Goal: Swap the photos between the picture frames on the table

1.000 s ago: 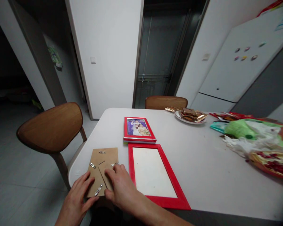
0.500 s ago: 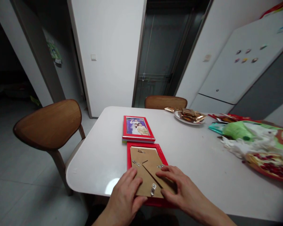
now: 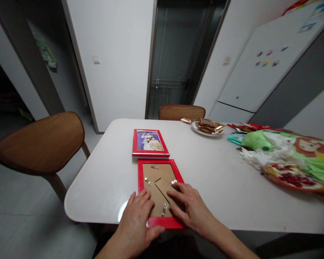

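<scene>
A red picture frame (image 3: 140, 173) lies face down at the table's near edge. Its brown backing board (image 3: 160, 171) sits inside the red border, with small metal clips around it and a diagonal slit. My left hand (image 3: 136, 217) grips the frame's near left corner, fingers along the left side and thumb at the front edge. With fingers bent and apart, my right hand (image 3: 190, 207) rests its fingertips on the board's right part, by the right clip (image 3: 173, 182). Just beyond lies another red frame (image 3: 164, 146), face up, showing a photo of people.
On the white table (image 3: 218, 172), a plate (image 3: 196, 126) of gold-wrapped packets stands at the back. To the right are a green bag (image 3: 261, 141), crumpled tissue (image 3: 252, 158) and opened pomegranate (image 3: 294, 176). Wooden chairs stand at the left (image 3: 40, 144) and far side (image 3: 182, 112).
The backing board has dropped into the frame; before, it overlapped the near border and left a gap at the far end. Both hands remain on it. My view has turned slightly right.
</scene>
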Motion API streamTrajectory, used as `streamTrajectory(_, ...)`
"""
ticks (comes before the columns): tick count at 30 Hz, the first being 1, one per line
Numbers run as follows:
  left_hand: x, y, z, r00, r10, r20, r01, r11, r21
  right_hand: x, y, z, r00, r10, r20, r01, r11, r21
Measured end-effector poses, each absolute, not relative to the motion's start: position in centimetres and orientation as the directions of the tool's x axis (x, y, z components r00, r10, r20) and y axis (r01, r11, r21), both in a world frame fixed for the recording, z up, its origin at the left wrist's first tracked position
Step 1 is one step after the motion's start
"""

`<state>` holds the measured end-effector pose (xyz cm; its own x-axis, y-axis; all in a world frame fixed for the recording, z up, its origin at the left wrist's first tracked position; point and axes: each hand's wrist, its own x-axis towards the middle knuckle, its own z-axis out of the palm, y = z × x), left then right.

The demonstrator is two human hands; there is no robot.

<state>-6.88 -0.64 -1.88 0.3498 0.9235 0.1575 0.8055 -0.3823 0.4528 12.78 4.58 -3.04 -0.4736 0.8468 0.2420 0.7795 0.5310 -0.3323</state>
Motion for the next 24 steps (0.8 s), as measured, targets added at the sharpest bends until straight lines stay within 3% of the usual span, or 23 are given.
streamTrajectory(7, -6.5, -0.7, -2.2, 0.354, 0.926, 0.127, 0.812, -0.372, 0.45, 12.6, 7.1, -2.8, -0.332, 0.911, 0.245, 0.9, 0.384, -0.208)
streamTrajectory(16, -6.3, -0.8, -1.8, 0.348, 0.933, 0.088, 0.835, -0.352, 0.423, 13.7, 6.8, -3.9, -0.376, 0.88, 0.289, 0.838, 0.456, -0.3)
streamTrajectory(21, -6.3, -1.0, -1.8, 0.366, 0.927, 0.084, 0.831, -0.366, 0.418, 13.5, 6.2, -3.8, -0.367, 0.878, 0.308, 0.859, 0.447, -0.25)
streamTrajectory(24, -6.4, -1.0, -2.0, 0.383, 0.92, 0.089, 0.826, -0.384, 0.413, 12.7, 4.7, -3.3, -0.475, 0.807, 0.352, 0.797, 0.564, -0.217)
